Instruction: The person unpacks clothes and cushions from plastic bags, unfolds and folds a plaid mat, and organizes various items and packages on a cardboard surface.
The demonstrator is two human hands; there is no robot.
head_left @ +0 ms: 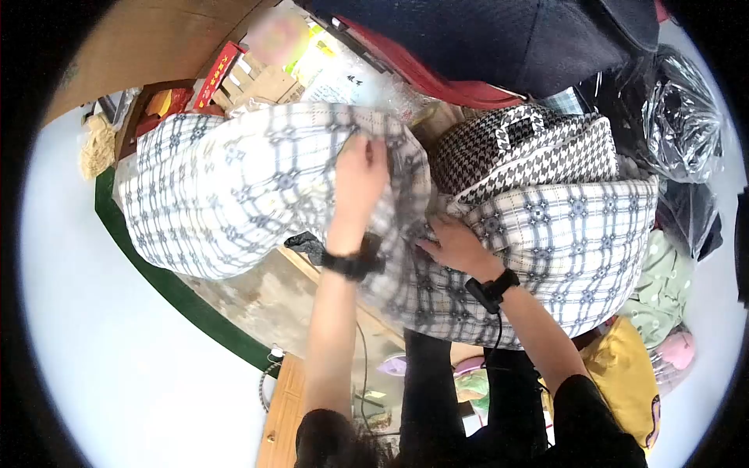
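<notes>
A thick white quilt (226,179) with a dark blue-grey plaid pattern lies bunched in front of me, spreading to both sides. My left hand (361,175) is curled closed over its upper middle part, slightly blurred, the fingertips hidden in the cloth. Lower and to the right, my right hand (460,246) has its fingers bent into a fold of the same quilt, with the thumb a little apart. Between the hands the fabric is creased and smeared by motion. A black-and-white houndstooth fabric piece (538,148) rests against the quilt behind my right hand.
Cardboard boxes (257,84) and plastic packages stand behind the quilt. A dark blue padded item (499,39) with red trim hangs over the back. Clear plastic bags (683,117), green dotted cloth (663,273) and a yellow cloth item (624,374) sit at right. A wooden cabinet (282,409) stands below.
</notes>
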